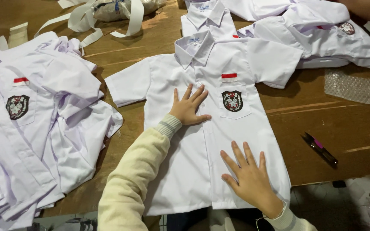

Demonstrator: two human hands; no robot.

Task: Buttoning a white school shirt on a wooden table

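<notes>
Left hand: our left hand (189, 108) lies flat with fingers spread, palm down on the chest of the white shirt (202, 128), just beside the button placket and left of the pocket badge (232, 101).
Right hand: our right hand (247, 177) also lies flat and spread, pressing the lower right front of the same shirt, close to the hem. Neither hand pinches or grips anything.
Shirt position: it lies face up on the brown table (322, 124), directly under both hands, collar away from us and hem at the near table edge.
Long axis: it runs from hem near us up to the collar (193, 45), nearly straight away from us (tilted a little leftward at the top).
Nearer hand: the right hand is nearer the hem; the left is nearer the collar and sleeves.
Sleeves: both short sleeves are spread sideways, well apart from either hand.
To the left: a pile of similar white shirts (31, 128), touching the table's near edge.
Beyond: more shirts (313, 34) past the collar.
To the right: a dark pen (320, 149) and a patch of bubble wrap (351, 87), apart from the shirt.
</notes>
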